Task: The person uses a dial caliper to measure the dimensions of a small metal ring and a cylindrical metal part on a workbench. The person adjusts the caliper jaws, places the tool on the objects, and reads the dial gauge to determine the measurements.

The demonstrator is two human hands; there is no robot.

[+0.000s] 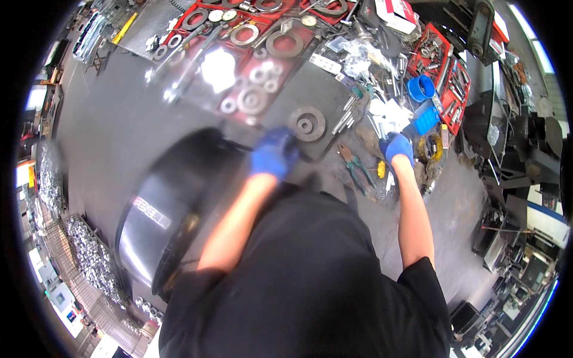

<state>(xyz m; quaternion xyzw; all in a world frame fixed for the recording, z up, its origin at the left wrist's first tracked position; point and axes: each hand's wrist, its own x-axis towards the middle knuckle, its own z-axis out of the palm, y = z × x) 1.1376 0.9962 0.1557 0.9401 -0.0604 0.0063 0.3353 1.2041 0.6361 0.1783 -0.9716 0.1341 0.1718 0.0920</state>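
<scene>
My left hand (274,154), in a blue glove, is smeared by motion over the grey tabletop. It is beside the edge of a big glossy black curved shell (179,209); its fingers cannot be made out. Just beyond it lies a flat grey metal ring with a smaller ring inside (307,123). My right hand (397,147), also blue-gloved, is closed among the clutter at the right; what its fingers hold is hidden. Slim metal pins (345,116) and pliers with dark green handles (356,170) lie to its left. White scraps (391,113) lie just beyond it.
Red trays (283,51) with rings and gauges fill the far side. A blue ring-shaped part (421,88), a blue box (426,119) and a yellow tape roll (431,147) sit at the right. Red bins of small metal parts (456,89) stand farther right.
</scene>
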